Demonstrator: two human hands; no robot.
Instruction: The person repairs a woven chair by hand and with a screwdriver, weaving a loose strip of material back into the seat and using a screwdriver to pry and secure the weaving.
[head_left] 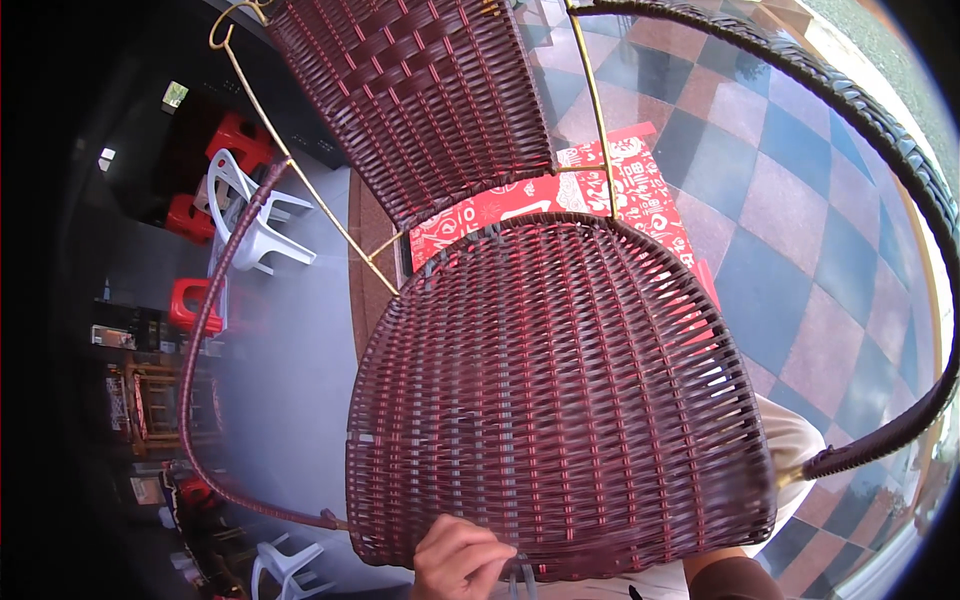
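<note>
A dark red-brown woven chair (560,400) fills the middle of the view, its rounded seat toward me and its woven backrest (420,110) farther off. At the seat's near edge, my left hand (462,556) is closed, fingers curled, with thin greyish weaving strands (522,578) at its fingertips. The strands hang below the edge and are blurred. My right forearm in a dark sleeve (735,578) comes in at the lower right. Its hand goes under the seat, and its fingers are hidden.
Wrapped curved armrests arch out on the left (200,330) and right (915,150). Thin gold metal rods (325,210) join seat and back. A red patterned sheet (630,165) lies beyond the seat. White plastic chairs (262,225) and red stools (190,305) stand left; checkered tiles (755,270) cover the right.
</note>
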